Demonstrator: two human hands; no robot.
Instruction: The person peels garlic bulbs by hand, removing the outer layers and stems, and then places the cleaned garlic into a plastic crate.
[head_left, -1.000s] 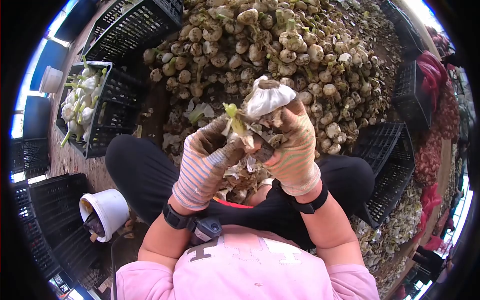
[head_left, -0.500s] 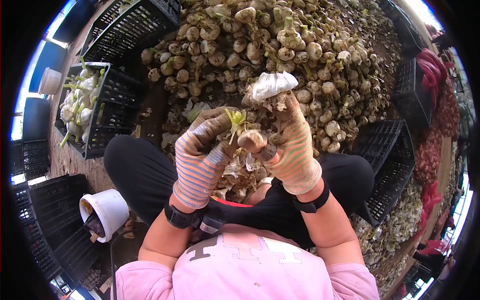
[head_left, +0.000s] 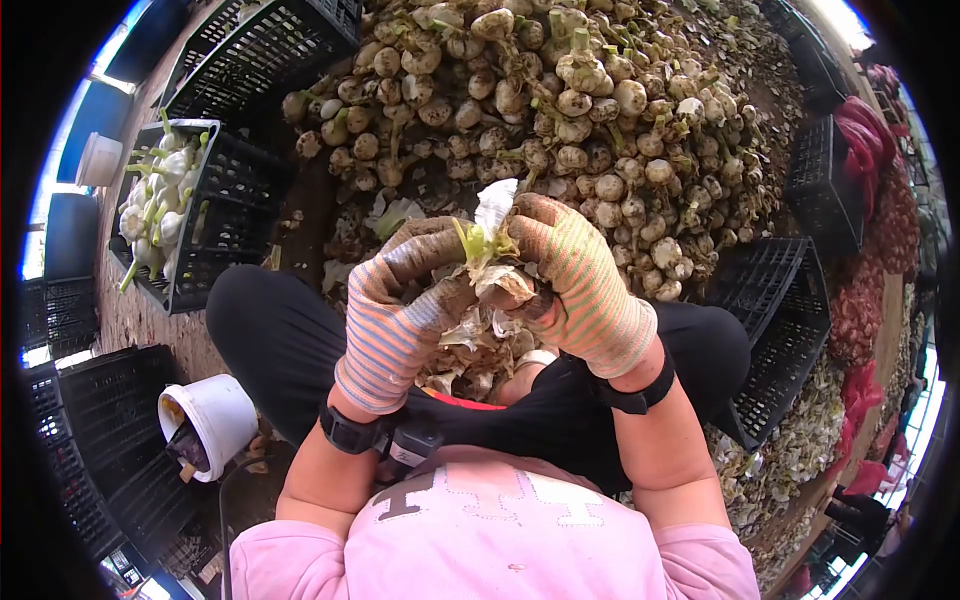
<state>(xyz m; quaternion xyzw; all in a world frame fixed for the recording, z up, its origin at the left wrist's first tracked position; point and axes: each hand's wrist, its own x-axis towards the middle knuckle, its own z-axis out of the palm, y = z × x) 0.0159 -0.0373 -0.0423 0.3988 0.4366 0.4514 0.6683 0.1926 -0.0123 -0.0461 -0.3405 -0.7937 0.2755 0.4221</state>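
Note:
Both my hands wear striped knitted gloves soiled dark at the fingers, and they meet above my lap. My left hand (head_left: 395, 300) is closed round a garlic bulb, mostly hidden by the fingers, with a green cut stem (head_left: 480, 243) showing. My right hand (head_left: 580, 280) is closed at the bulb's other side, its fingertips against a raised flap of white garlic skin (head_left: 495, 205). A loose, papery brown-white piece of skin (head_left: 507, 284) hangs between the two thumbs. Dry peelings (head_left: 465, 345) lie below the hands.
A large heap of dirty garlic bulbs (head_left: 590, 120) spreads ahead. At left stand a black crate (head_left: 235, 215) with cleaned garlic (head_left: 160, 205) and a white bucket (head_left: 215, 425). Another black crate (head_left: 775, 340) leans at right, near red net bags (head_left: 860, 310).
My right hand has turned inward and closed in on the bulb beside the left hand. The big white piece of skin at its fingertips is gone from there; a white flap now stands above the stem.

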